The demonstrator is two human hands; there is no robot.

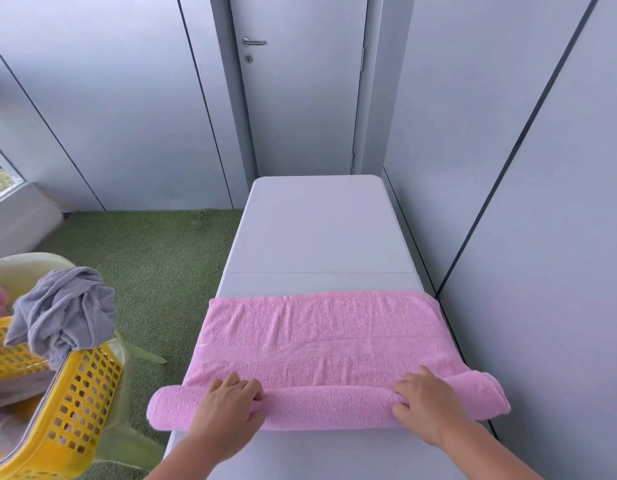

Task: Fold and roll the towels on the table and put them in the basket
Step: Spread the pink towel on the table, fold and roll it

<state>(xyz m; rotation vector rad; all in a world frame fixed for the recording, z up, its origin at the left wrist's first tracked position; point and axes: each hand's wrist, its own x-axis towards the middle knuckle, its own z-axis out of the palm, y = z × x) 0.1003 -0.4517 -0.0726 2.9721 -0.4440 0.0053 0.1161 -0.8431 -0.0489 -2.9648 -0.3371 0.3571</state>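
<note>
Towel roll, gripped by left hand, right hand

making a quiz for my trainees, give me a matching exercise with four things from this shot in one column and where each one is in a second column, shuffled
Column one
1 pink towel
2 grey cloth
3 yellow basket
4 left hand

Column two
A draped over the basket's rim
B gripping the rolled end of the towel
C partly rolled on the white table
D off the table, at the left

Pairs: 1-C, 2-A, 3-D, 4-B
</note>
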